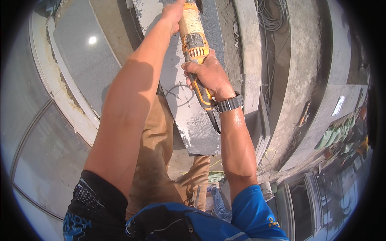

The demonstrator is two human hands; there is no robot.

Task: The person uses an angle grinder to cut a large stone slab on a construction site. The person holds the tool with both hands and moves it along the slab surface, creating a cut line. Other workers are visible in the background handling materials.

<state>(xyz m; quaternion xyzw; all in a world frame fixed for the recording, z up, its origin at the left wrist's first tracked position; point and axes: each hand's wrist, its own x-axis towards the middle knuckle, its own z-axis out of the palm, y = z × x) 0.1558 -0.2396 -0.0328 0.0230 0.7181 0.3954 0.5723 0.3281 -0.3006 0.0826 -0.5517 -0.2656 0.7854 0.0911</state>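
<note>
A yellow and black angle grinder (195, 40) with tan wrapping around its body lies lengthwise over a grey stone slab (193, 130). White dust coats much of the slab's top. My right hand (211, 74) is wrapped around the grinder's rear handle, and the black cord (213, 120) runs down from there past my wrist. Farther out, my left hand (173, 16) is closed at the tool's front end, its fingers partly hidden and cut by the upper edge. A dark guard or disc (199, 5) shows only in part there, so its contact with the stone cannot be seen.
Another smooth grey slab (82, 50) lies to the left. On the right are a long concrete ledge (297, 76), a coil of grey cable (273, 16) and thin slabs (263, 122) on edge. Green sacks or cloths (337, 132) are farther right. My legs (155, 148) stand by the near end.
</note>
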